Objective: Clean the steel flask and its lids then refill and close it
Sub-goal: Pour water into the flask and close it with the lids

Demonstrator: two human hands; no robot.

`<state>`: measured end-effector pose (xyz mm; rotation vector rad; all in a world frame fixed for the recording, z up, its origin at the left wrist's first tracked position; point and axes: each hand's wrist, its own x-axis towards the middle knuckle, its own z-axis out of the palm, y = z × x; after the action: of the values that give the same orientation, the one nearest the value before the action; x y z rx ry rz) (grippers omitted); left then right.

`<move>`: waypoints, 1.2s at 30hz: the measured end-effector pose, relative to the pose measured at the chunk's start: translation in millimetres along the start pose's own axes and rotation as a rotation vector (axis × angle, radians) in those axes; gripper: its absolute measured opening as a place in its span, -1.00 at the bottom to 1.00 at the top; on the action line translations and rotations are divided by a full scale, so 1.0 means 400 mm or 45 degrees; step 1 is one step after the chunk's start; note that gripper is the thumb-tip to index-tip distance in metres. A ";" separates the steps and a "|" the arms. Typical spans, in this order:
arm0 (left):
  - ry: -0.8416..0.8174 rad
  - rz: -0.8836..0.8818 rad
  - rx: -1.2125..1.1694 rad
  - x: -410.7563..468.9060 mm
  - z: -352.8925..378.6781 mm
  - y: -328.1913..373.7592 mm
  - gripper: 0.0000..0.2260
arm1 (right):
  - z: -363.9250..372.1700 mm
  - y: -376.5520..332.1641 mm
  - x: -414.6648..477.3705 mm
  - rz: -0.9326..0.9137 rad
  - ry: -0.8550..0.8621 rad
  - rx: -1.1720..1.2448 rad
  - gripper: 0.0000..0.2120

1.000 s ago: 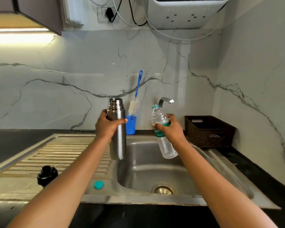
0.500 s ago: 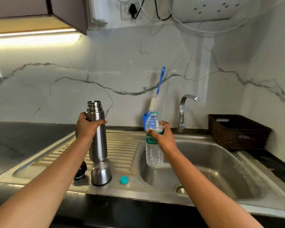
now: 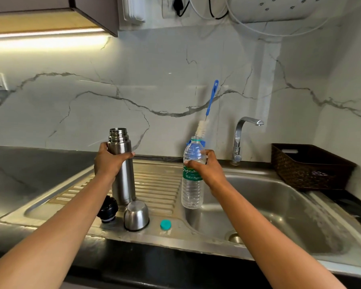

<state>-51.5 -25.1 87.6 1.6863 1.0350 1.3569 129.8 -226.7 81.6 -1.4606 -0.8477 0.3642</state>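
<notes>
Hands work over the sink drainboard (image 3: 158, 184): left hand (image 3: 108, 161) clasps the upright, uncapped steel flask (image 3: 122, 174), right hand (image 3: 206, 167) clasps the open water bottle (image 3: 192, 190).

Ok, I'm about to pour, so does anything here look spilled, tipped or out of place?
Nothing stands out. The flask is upright and open in the left hand, the water bottle upright and uncapped in the right hand; both lids and the teal cap sit on the drainboard.

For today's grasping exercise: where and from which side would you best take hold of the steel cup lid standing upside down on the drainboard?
Grip the steel cup lid from above, fingers around its rounded sides just under the closed dome. It stands rim-down on the drainboard, so the rim cannot be pinched. The black stopper lies close beside it.
</notes>
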 end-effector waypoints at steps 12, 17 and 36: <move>0.083 0.691 0.557 -0.073 -0.023 0.004 -0.06 | -0.007 -0.033 0.008 0.129 -0.039 0.325 -0.47; -0.264 1.176 0.910 -0.162 -0.010 0.033 -0.07 | 0.000 -0.046 -0.012 0.240 -0.117 0.380 -0.48; -0.341 0.802 0.746 -0.187 -0.088 -0.045 -0.27 | 0.118 0.100 -0.144 -0.202 -0.834 -1.242 -0.62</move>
<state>-97.7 -83.7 48.0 2.7173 0.8148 1.1887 69.5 -227.8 22.3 -2.1789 -1.8249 0.3218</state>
